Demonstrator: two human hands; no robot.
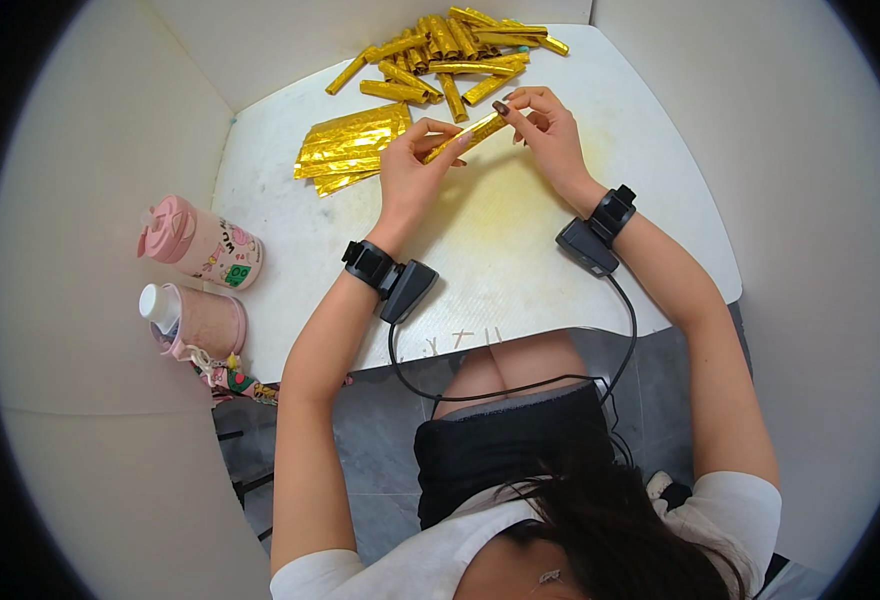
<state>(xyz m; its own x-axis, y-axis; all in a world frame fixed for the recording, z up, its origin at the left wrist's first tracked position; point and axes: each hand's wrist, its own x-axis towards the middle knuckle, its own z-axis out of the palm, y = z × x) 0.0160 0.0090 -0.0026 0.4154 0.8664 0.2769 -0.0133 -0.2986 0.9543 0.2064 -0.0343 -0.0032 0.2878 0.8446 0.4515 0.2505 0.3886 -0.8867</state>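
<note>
A slim rolled tube of gold foil paper slants up to the right above the white table, between my two hands. My left hand grips its lower end, thumb along the top and fingers behind. At the upper end, my right hand pinches the tube with thumb and fingertips. Beside my left hand lies a stack of flat gold foil sheets, partly covered by that hand. Beyond both hands is a loose heap of several finished-looking gold foil rolls, lying at different angles.
A pink lidded bottle and a pink cup holding a white-capped bottle stand at the table's left edge, with a patterned strap below. White walls enclose the table. A black cable links both wrist devices across my lap.
</note>
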